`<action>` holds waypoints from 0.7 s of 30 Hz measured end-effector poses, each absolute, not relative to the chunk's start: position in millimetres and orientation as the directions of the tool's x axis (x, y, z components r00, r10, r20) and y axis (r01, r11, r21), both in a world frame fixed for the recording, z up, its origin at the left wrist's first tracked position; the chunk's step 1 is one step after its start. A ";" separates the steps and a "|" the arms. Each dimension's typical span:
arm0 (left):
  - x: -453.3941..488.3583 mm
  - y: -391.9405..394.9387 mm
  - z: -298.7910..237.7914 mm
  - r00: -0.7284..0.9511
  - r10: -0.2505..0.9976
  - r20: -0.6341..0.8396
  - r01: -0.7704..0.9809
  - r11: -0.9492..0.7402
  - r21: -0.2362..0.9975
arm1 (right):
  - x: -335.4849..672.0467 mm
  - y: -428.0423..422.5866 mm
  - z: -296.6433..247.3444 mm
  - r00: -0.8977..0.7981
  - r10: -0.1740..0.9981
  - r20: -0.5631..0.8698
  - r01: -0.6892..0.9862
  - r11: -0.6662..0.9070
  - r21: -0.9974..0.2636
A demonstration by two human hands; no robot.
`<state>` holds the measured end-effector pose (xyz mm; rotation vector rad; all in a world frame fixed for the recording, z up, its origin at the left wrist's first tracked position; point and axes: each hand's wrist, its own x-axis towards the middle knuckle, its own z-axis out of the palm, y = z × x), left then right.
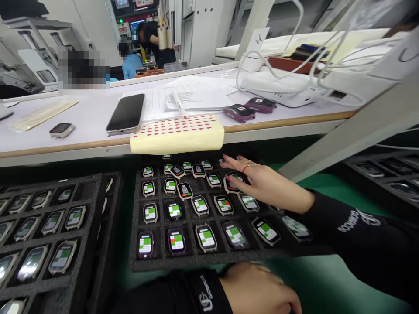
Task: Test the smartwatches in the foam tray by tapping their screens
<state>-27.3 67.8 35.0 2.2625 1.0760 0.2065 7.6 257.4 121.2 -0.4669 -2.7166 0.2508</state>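
Observation:
My right hand (262, 181) reaches over the far right part of a black foam tray (137, 253) that holds several smartwatch bodies with lit green and white screens. Its fingers are stretched out flat, the fingertips on a watch (233, 182) in the upper rows. My left hand (262, 290) rests low at the near edge of that tray, back of the hand up, fingers curled downward and mostly hidden. Both arms wear black sleeves.
A second foam tray (49, 226) of watches lies to the left, a third tray (386, 174) at the right. The raised shelf behind carries a phone (126, 113), a sticker sheet (178, 131), a pen (179, 104), papers, two purple watches (250, 109) and cables. Other people sit far behind.

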 end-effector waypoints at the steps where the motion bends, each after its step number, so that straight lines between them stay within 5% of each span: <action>1: -26.9 68.0 34.5 0.650 0.752 -0.112 0.649 -0.471 0.598 | 16.9 257.9 120.2 -0.862 0.378 0.339 0.305 0.919 -0.249; 13: -27.2 67.0 38.2 0.594 0.801 -0.075 0.639 -0.412 0.649 | 72.2 224.0 111.7 -0.848 0.349 0.400 0.262 0.931 -0.255; 18: -26.9 66.4 38.7 0.588 0.806 -0.074 0.634 -0.403 0.660 | 71.0 220.4 106.4 -0.915 0.262 0.307 0.203 0.956 -0.210; 21: -26.3 65.2 36.7 0.583 0.808 -0.078 0.636 -0.395 0.663 | 70.7 225.5 105.4 -0.893 0.330 0.305 0.257 0.932 -0.256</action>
